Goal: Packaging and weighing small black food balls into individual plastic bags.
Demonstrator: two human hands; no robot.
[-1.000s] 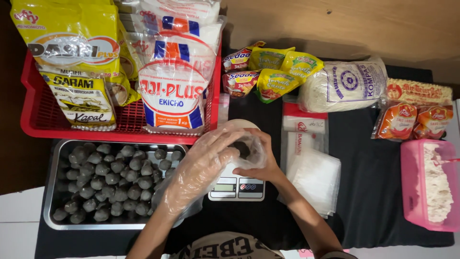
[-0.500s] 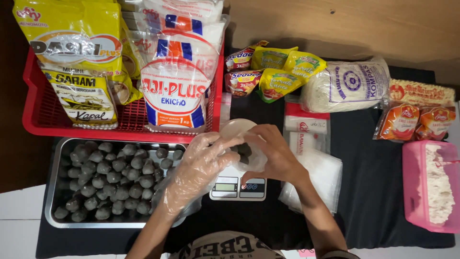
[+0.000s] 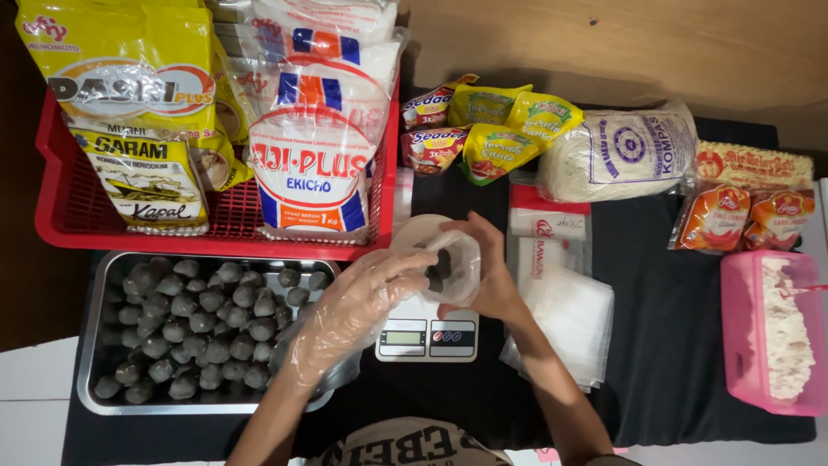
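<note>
My left hand, in a thin clear plastic glove, reaches into the mouth of a small clear plastic bag and touches the dark grey balls inside it. My bare right hand grips that bag from the right and holds it open above a small white digital scale with a round pan. Just left of the scale, a steel tray holds several dark grey balls.
A red basket of large seasoning bags stands at the back left. Snack and flour packets lie at the back. A stack of clear bags sits right of the scale. A pink tub of white powder is at the far right.
The bag has shifted slightly right over the scale, and more dark balls show inside it. My gloved left hand has come from over the bag to its opening.
</note>
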